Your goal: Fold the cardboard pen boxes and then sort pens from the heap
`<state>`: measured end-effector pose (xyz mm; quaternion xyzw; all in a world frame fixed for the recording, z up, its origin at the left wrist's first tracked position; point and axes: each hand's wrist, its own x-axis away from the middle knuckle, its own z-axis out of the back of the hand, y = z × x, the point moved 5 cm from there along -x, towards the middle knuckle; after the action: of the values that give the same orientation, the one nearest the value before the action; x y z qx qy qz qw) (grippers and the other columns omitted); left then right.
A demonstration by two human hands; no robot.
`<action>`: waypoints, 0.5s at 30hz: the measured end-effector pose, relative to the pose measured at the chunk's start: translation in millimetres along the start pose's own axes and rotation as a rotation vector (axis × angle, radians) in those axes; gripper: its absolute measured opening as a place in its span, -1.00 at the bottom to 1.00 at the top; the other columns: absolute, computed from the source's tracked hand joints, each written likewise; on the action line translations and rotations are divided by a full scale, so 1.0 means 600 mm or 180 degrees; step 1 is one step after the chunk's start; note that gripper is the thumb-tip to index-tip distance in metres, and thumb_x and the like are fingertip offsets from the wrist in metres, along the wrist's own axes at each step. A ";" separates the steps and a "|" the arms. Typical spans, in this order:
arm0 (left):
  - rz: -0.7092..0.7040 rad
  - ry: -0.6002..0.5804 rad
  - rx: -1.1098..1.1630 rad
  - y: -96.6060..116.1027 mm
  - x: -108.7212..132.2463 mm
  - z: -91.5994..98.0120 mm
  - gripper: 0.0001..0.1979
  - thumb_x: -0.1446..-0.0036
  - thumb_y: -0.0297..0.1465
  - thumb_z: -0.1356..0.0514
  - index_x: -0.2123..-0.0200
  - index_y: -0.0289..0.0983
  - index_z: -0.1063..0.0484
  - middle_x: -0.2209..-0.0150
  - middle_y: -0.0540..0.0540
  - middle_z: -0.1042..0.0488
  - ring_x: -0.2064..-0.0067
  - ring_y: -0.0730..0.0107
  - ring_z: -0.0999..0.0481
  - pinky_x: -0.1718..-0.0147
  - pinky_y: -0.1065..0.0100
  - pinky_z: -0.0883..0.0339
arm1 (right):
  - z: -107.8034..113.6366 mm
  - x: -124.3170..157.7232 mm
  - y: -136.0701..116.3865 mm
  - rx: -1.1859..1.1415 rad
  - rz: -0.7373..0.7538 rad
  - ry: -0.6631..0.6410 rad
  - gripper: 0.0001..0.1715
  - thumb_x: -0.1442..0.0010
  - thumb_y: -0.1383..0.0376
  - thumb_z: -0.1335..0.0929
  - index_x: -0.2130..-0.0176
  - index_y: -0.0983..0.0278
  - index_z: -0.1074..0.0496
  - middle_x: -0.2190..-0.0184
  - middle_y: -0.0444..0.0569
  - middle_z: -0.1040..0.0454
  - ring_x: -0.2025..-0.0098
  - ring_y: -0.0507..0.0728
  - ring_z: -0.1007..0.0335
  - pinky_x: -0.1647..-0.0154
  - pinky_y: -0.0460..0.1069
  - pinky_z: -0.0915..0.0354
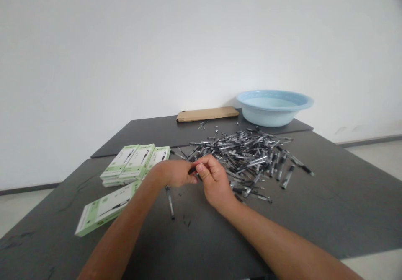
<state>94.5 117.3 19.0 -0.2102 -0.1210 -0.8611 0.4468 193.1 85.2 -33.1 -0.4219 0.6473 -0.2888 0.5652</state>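
Left hand (176, 173) and right hand (216, 183) were close together, fingers of both pinching a small dark piece (191, 169) between them above the dark table (194, 246), just before the heaped pens (248, 150) and right of the green-and-white boxes (135, 162).

Person's left hand (176, 173) and right hand (215, 182) meet, pinching a dark item (191, 169). Around them: cardboard piece (209, 114), 12 o'clock; pen pile (248, 148), 2, blue basin (266, 118) beyond; loose pen (170, 203), 7; lone green box (106, 209), 8; stacked boxes (136, 162), 9.
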 end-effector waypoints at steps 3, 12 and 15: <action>-0.0076 -0.0018 -0.0031 -0.001 0.005 0.001 -0.62 -0.21 -0.20 -0.07 0.04 -0.30 -0.46 0.16 -0.19 -0.58 0.19 0.16 -0.54 0.26 0.34 -0.34 | -0.003 0.007 -0.002 0.0134 0.0043 -0.0169 -0.83 -0.25 0.25 -0.29 0.14 0.23 -0.37 0.33 -0.09 -0.42 0.31 0.06 -0.36 0.28 -0.05 -0.29; -0.0139 -0.0040 0.0018 -0.001 -0.007 -0.002 -0.62 -0.22 -0.18 -0.03 0.10 -0.31 -0.46 0.22 -0.16 -0.58 0.30 0.20 -0.54 0.35 0.36 -0.33 | -0.003 -0.009 0.036 -0.0680 -0.0628 0.0192 -0.83 -0.15 0.19 -0.36 0.30 0.26 -0.41 0.48 -0.15 -0.39 0.43 0.02 -0.33 0.41 -0.09 -0.27; -0.0319 -0.0004 0.0110 -0.012 -0.003 -0.005 -0.63 -0.21 -0.19 -0.07 0.01 -0.26 -0.39 0.12 -0.12 -0.56 0.18 0.21 -0.52 0.25 0.39 -0.33 | 0.019 -0.020 0.052 -0.1060 -0.1020 0.0586 -0.76 -0.07 0.14 -0.40 0.36 0.26 -0.38 0.50 -0.17 -0.37 0.45 0.02 -0.34 0.46 -0.08 -0.31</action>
<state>88.6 121.5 15.6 -0.1967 -0.1466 -0.8801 0.4066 197.2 111.7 -56.3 -0.5784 0.6596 -0.3014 0.3735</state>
